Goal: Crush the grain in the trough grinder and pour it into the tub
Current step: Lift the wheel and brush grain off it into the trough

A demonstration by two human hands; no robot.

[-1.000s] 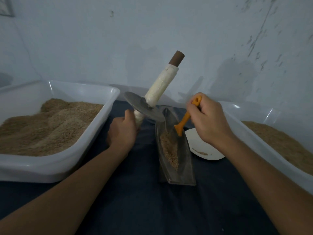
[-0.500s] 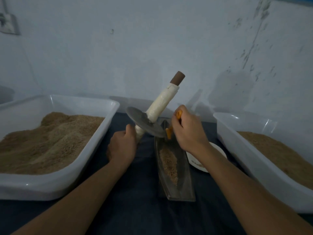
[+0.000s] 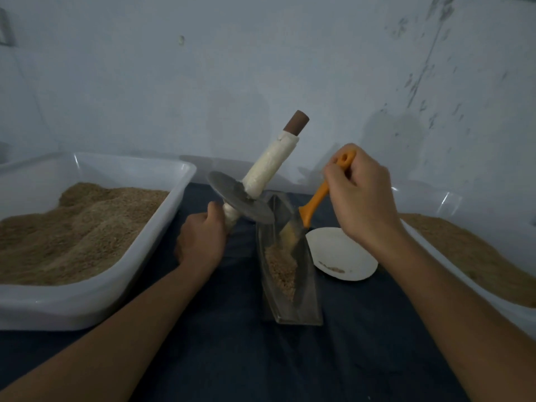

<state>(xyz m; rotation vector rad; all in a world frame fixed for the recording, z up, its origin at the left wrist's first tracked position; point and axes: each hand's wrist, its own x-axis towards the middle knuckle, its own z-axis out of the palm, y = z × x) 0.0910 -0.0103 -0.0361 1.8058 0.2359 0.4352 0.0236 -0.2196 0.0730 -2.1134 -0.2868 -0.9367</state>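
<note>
The orange-handled brush (image 3: 314, 203) is now raised at a steeper slant than half a second ago, when it was tucked low behind the right hand (image 3: 361, 195); its bristle end is set against the far inner wall of the metal trough grinder (image 3: 290, 274), and the handle is pinched in curled fingers of that hand. The grinder wheel (image 3: 240, 200) is held clear of the trough, tilted, with its white-wrapped axle pointing up and away; the lower axle stub is gripped by the left hand (image 3: 201, 242), as in both earlier frames. The crushed grain (image 3: 282, 269) is gathered in the middle and near part of the trough channel, in much the same heap as before. The filled tub on the left (image 3: 95, 297) is well apart from the trough; a second tub (image 3: 446, 253) stands to the right, with a small white dish (image 3: 343, 256) between it and the trough. Judgement: crushing appears finished, residue is being swept down, and pouring has not yet begun.
</note>
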